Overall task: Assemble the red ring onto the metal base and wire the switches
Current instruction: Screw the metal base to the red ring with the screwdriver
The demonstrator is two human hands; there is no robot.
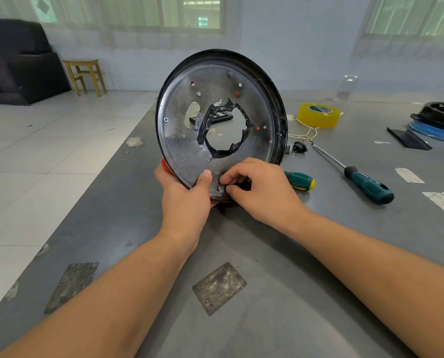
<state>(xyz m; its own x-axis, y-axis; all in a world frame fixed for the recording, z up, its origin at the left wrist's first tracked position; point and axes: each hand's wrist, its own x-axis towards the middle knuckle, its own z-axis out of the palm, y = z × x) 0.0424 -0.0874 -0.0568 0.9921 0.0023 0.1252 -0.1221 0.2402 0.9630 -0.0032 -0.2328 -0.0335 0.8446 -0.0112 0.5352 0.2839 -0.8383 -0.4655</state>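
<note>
1. Your left hand (pixel 187 192) grips the bottom edge of the metal base (pixel 220 109) and holds it up on its edge over the counter (pixel 241 254). Your thumb lies on the face that looks at you.
2. A bit of the red ring (pixel 166 166) peeks out behind the base, just above your left hand. Red also shows through some small holes, so the ring seems to sit on the far side.
3. Your right hand (pixel 257 187) has its fingertips pinched together at a small hole near the bottom edge. There may be a little screw (pixel 219 189) there. It is too small to be sure you hold it.
4. This looks like the step where you fix the ring to the base. Two screws already sit in the plate, one at the left and one at the top.
5. Next, you likely need to turn the little screw until it stands straight in its hole. Keep the base still with your left hand.
6. Then you will probably want a screwdriver (pixel 355 174). It lies on the counter to your right, near the yellow tape (pixel 318 115).
7. A small black switch (pixel 299 147) lies beside the base. The wiring seems not yet begun.
</note>
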